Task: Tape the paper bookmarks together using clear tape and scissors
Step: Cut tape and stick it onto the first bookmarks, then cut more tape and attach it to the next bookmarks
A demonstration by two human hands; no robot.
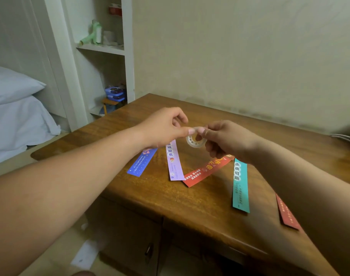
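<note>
A wooden desk (170, 206) stands beside white shelves (102, 49) and a pillow (11, 84).

We see dim, warm light, with a faint sheen on the bench (150, 196). Beyond the bench, the shelf (102, 49) looks soft and straight lines bow outward.

Surface: glossy brown wooden desk (150, 196).
Left: blue bookmark (139, 166), lying alone.
Middle: lilac bookmark (175, 168) and red bookmark (202, 173), near ends touching.
Right: teal bookmark (240, 188) and dark red bookmark (287, 216), apart.
</note>
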